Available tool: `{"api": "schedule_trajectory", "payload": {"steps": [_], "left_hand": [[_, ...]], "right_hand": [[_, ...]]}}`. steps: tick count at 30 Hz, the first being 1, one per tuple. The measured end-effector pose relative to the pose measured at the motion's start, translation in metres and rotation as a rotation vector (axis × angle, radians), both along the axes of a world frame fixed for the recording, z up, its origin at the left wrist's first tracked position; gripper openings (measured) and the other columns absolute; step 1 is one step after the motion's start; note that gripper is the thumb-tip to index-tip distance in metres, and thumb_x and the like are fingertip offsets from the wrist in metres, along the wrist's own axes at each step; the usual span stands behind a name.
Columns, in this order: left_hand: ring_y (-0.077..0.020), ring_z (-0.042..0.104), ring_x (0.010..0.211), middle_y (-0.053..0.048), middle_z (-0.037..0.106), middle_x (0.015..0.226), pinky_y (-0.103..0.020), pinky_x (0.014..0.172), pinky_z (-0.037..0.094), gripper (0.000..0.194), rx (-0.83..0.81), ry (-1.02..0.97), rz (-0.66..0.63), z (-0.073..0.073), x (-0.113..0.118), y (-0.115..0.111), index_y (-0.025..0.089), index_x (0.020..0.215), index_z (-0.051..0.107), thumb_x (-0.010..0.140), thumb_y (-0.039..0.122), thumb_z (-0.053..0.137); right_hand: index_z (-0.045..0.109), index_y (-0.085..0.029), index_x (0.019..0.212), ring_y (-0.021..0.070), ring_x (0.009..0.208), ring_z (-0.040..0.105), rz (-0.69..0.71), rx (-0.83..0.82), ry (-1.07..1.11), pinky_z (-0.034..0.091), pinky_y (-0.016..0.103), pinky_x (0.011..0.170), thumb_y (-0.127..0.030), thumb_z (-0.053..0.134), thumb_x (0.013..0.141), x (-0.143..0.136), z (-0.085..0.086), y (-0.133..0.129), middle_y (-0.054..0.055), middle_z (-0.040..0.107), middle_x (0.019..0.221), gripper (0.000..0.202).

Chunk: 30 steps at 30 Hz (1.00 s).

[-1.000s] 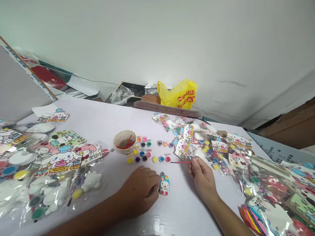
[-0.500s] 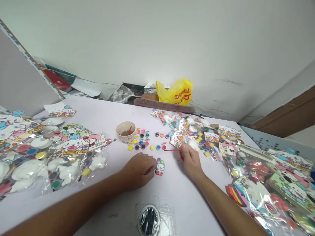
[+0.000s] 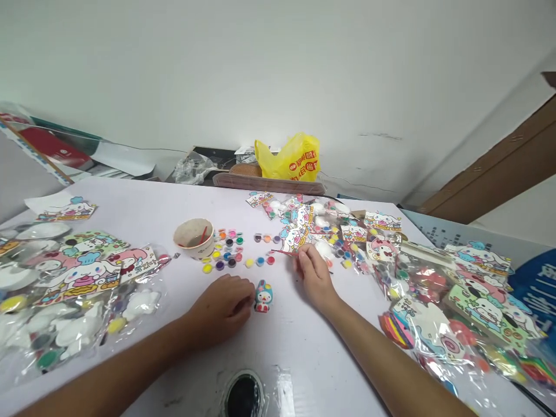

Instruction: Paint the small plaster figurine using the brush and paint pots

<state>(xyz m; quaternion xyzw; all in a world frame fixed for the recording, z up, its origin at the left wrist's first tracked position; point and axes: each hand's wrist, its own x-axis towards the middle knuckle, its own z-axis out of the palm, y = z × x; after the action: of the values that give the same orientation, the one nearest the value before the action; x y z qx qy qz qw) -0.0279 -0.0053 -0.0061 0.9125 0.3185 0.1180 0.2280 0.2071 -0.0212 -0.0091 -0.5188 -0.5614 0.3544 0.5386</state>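
- Left hand [image 3: 226,304]: loosely curled beside the painted figurine [image 3: 263,297]; whether it grips anything cannot be told.
- Right hand [image 3: 315,277]: fingertips pinched on a thin red brush [image 3: 284,252], tip near the paint pots [image 3: 260,262].
- Painted figurine: on the table [image 3: 304,362], between the hands — probably light, stiff, perhaps brittle; best held low by its sides, avoiding possibly wet paint.

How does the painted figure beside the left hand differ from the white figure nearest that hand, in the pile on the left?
Colour: the painted figure shows blue, white and red, while the white figure looks plain white. Packing: the painted figure is unwrapped, beside the left hand, whereas the white figure is in clear plastic. Both are small figures on the same table.
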Motion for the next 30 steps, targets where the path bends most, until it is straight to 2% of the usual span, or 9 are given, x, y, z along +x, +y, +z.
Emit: {"api": "schedule_trajectory", "payload": {"steps": [5,9,19,30], "left_hand": [[-0.0170,0.044,0.068,0.001,0.054,0.072,-0.030,0.067,0.031,0.012,-0.052,-0.004,0.011,0.002,-0.001,-0.001,0.020,0.076,0.046,0.078,0.009,0.041],[-0.0175,0.044,0.069,0.001,0.054,0.073,-0.030,0.067,0.031,0.012,-0.067,0.013,0.015,0.004,0.000,-0.001,0.020,0.076,0.047,0.078,0.009,0.041],[-0.0181,0.045,0.070,0.000,0.055,0.074,-0.031,0.067,0.032,0.012,-0.078,-0.007,0.010,0.005,-0.001,-0.002,0.020,0.075,0.044,0.080,0.011,0.041],[-0.0178,0.045,0.069,0.000,0.055,0.074,-0.031,0.067,0.032,0.011,-0.076,0.001,0.006,0.006,0.001,-0.002,0.020,0.074,0.043,0.080,0.010,0.041]], "right_hand": [[0.044,-0.023,0.064,0.0158,0.055,0.039,-0.007,-0.007,0.005,0.032,0.031,0.055,-0.057,0.036,0.099,0.002,-0.002,0.000,-0.002,0.044,0.060,0.049],[0.039,-0.024,0.063,0.0160,0.054,0.038,-0.009,-0.009,0.015,0.031,0.031,0.054,-0.064,0.033,0.098,0.002,-0.007,0.001,-0.003,0.041,0.058,0.053],[0.037,-0.024,0.066,0.0162,0.053,0.038,-0.008,-0.029,0.039,0.031,0.031,0.053,-0.063,0.034,0.098,0.002,-0.008,0.002,-0.003,0.041,0.058,0.050],[0.043,-0.024,0.074,0.0152,0.056,0.038,-0.018,-0.072,0.033,0.032,0.029,0.055,-0.053,0.043,0.099,0.004,-0.004,0.001,-0.004,0.042,0.062,0.038]]}}
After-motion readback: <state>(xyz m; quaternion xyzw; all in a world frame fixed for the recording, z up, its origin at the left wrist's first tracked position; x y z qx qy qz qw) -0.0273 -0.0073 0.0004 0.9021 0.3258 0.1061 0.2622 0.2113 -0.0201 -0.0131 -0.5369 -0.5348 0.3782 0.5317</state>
